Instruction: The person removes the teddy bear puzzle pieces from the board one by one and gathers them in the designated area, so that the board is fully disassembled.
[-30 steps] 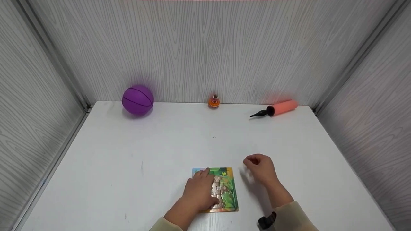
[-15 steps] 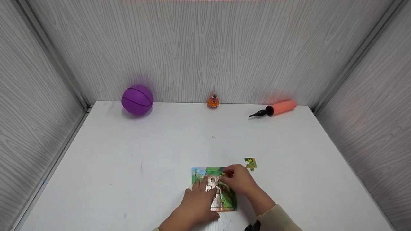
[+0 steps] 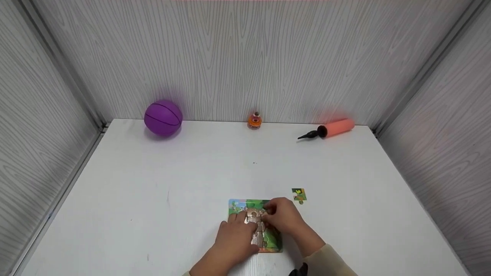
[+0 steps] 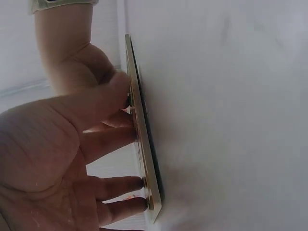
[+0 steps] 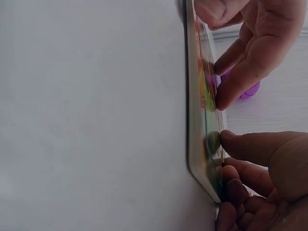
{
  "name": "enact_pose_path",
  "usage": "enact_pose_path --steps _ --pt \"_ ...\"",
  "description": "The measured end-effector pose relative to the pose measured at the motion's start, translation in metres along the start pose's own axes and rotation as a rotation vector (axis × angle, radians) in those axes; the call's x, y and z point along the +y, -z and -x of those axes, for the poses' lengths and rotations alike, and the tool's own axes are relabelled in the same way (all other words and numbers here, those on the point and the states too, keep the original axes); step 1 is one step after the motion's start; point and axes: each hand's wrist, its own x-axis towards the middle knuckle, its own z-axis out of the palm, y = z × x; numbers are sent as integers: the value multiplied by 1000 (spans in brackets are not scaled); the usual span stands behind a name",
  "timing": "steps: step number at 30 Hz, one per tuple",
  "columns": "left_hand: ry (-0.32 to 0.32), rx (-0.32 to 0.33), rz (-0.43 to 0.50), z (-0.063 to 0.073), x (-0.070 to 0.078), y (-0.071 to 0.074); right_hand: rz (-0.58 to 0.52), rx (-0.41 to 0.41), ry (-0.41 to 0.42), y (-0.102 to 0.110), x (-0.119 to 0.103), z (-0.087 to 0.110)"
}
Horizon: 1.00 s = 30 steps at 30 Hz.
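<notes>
A small jigsaw puzzle board (image 3: 274, 240) with a green and blue printed picture lies on the white table. My left hand (image 3: 234, 240) rests on its left part; in the left wrist view its fairly straight fingertips (image 4: 126, 209) touch the board's face. At the upper right of the board, my right hand (image 3: 287, 217) pinches a puzzle piece between thumb and index finger, mostly hidden by the fingers. In the right wrist view, the right thumb (image 5: 248, 147) presses close to the board's surface. A loose puzzle piece (image 3: 300, 194) with a yellow figure lies just beyond the right hand.
Along the back wall stand a purple ball (image 3: 163, 118) at left, a small orange toy (image 3: 254, 120) in the middle and an orange hand pump (image 3: 336, 128) with a black nozzle at right. Pale wood-grain panels (image 3: 238, 57) enclose the table's back and sides.
My right hand has let go of the loose piece right of the board and moved left and down onto the board's upper right. The left hand has shifted slightly down, still on the board.
</notes>
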Motion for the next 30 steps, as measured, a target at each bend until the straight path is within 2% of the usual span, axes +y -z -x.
enact_pose_path --steps 5,8,13,17,22,30 --pt "63 72 12 -4 -7 1 -26 -3 -8 0 0 0" --pt "82 85 79 -6 -16 3 -51 -9 -12 1 0 0" --pt "136 105 254 -9 -42 7 -91 -29 -34 2 2 -1" --pt "182 81 321 -9 -63 7 -107 -33 -43 2 3 -2" --pt "161 37 325 -13 -74 7 -116 -7 -35 3 1 -1" --pt "140 38 282 -12 -75 8 -97 17 -94 -4 -5 0"
